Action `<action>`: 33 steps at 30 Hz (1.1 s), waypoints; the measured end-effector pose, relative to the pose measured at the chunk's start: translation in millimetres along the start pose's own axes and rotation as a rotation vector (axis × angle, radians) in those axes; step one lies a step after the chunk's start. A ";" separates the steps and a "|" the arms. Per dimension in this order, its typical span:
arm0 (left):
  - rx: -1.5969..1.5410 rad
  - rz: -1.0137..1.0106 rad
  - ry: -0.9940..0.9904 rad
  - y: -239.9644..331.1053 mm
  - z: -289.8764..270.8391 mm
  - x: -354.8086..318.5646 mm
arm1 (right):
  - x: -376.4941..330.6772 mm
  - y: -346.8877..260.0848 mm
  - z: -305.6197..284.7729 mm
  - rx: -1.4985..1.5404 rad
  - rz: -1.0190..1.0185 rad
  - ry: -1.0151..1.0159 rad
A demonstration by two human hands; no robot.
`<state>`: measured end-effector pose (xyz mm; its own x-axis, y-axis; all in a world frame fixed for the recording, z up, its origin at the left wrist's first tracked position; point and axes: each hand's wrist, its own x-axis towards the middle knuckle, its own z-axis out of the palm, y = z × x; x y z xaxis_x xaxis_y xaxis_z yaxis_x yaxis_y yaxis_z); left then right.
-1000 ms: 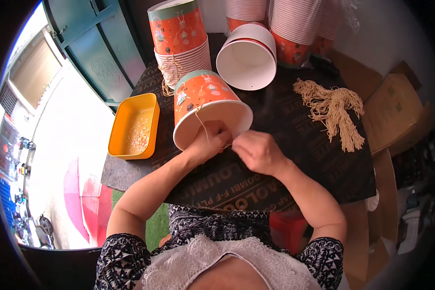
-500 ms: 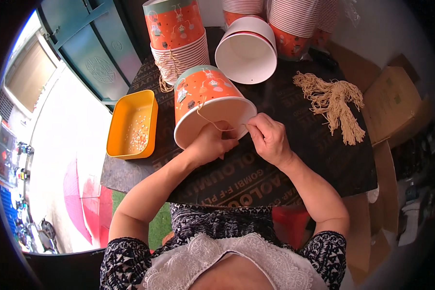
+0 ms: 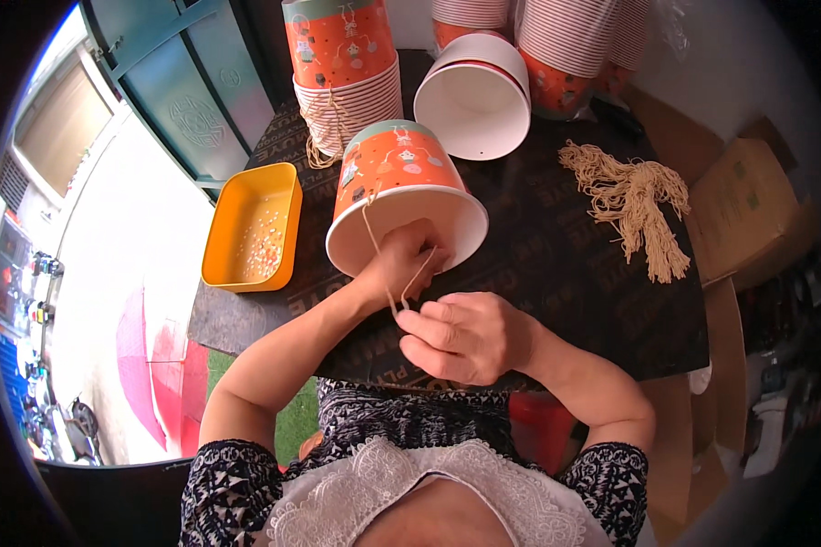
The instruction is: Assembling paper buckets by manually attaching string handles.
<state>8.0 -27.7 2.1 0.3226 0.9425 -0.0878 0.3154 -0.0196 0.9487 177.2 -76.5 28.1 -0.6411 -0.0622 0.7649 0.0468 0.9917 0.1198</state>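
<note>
Head view: orange paper bucket [image 3: 394,173] lying tipped on its side at the middle of the dark desk [image 3: 566,301], white mouth turned toward the near edge. Left hand [image 3: 401,260] reaching into that mouth, fingers curled against the inner wall and partly hidden there. Tan string [image 3: 374,239] running from the bucket's side down over the rim to the right hand [image 3: 465,335], just near of the bucket; fingers closed in a pinch on the string's lower end. Yellow tray [image 3: 217,264] left of the bucket, small beads scattered inside. Stack of orange buckets [image 3: 342,68] at far left, another white-mouthed bucket [image 3: 474,96] lying on its side far centre. Bundle of tan strings [image 3: 634,201] at right, well apart from both hands.
</note>
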 end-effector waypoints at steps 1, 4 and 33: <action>-0.063 0.058 -0.030 -6.6 -1.2 3.2 | -2.7 0.0 -1.0 0.009 0.062 -0.014; 0.018 0.132 -0.082 -13.6 -9.1 5.6 | -13.4 16.3 6.2 0.010 0.318 0.139; -0.045 0.146 -0.141 -13.9 -13.3 6.0 | -41.7 41.0 28.7 0.008 0.850 -0.020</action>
<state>-6.3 -17.3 -7.5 0.4843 0.8748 0.0134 0.2167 -0.1347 0.9669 183.8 -30.1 -17.1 -0.4040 0.7059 0.5818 0.5132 0.7014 -0.4947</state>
